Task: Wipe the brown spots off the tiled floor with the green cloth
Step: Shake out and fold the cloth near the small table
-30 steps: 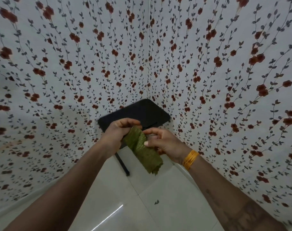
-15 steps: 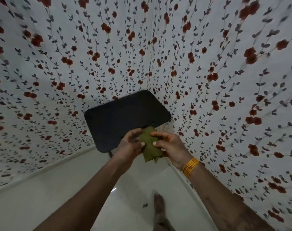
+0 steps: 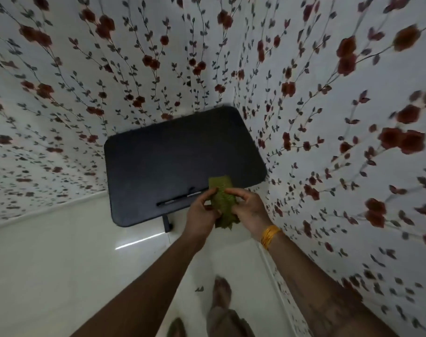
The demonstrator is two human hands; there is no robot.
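Note:
The green cloth (image 3: 223,201) is folded into a narrow strip and held upright between both hands, above the near right corner of a black table. My left hand (image 3: 201,212) grips its left side. My right hand (image 3: 249,210), with a yellow bangle at the wrist, pinches its right side. Below lies the glossy white tiled floor (image 3: 61,276). One small dark spot (image 3: 199,289) shows on a tile near my foot (image 3: 223,291).
A low black table (image 3: 178,164) stands in the room's corner, one leg (image 3: 166,223) reaching the floor. Flower-patterned walls (image 3: 340,142) close in behind and on the right. Open floor stretches to the left.
The view has tilted down and moved closer, so the table looks larger and my foot shows. The hanging cloth has been gathered into a shorter folded strip between both hands.

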